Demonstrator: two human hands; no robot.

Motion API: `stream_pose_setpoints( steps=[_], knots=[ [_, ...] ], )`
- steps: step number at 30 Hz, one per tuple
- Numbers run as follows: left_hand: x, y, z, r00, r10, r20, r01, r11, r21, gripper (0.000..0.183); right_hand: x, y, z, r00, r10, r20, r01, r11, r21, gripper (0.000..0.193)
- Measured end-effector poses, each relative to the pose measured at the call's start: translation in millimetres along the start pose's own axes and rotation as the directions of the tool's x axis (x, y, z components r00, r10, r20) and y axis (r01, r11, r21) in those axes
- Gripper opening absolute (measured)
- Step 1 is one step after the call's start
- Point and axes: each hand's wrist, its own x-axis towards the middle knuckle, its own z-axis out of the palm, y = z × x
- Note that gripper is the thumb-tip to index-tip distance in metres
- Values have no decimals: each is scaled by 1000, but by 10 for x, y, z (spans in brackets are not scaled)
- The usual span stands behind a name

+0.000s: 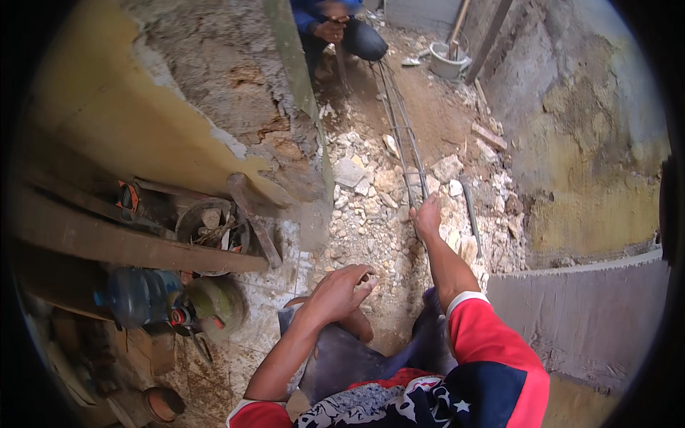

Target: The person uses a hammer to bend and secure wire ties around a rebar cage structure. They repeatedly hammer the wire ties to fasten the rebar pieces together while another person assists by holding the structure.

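A long, narrow rebar cage (pixel 400 114) of thin steel bars with cross ties runs from the far ground towards me, over broken rubble. My right hand (pixel 428 216) is closed around its near end. My left hand (pixel 341 294) hangs over my bent knee, fingers loosely curled and thumb apart, with nothing visible in it. Beyond the cage's far end squats a person in a blue top (pixel 307 16), whose hands (pixel 331 31) are on an upright tool (pixel 341 65) pointing at the ground; its kind is unclear.
Rubble (pixel 364 221) covers the ground ahead. A dark bar (pixel 472 214) lies right of my hand. Left are a wooden beam (pixel 143 239), a debris bucket (pixel 242 232), a water jug (pixel 143 296) and a green gas cylinder (pixel 217 303). A white bucket (pixel 449 65) stands far right.
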Motion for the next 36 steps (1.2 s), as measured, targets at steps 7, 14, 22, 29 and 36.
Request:
stream_pose_setpoints(
  steps=[7,14,22,29,36],
  knots=[
    [154,-120,-13,957,-260,125,269,961,-58,32,-65,-214,-32,997,9,75,-9,1000,-5,99],
    [237,-131,114,897,-362,255,377,926,-11,35,-17,-289,-204,989,115,91,-103,987,-121,97],
    [-189,42,150,911,-403,90,412,898,-152,25,-47,-617,-1148,900,373,225,-392,919,41,79],
    [-780,749,-760,883,-463,-75,441,873,-207,24,-841,130,-2317,878,454,154,-478,851,218,75],
    [-335,1518,-1882,756,-578,-307,516,815,-263,54,-1536,171,-3676,774,588,235,-624,644,444,66]
  ],
)
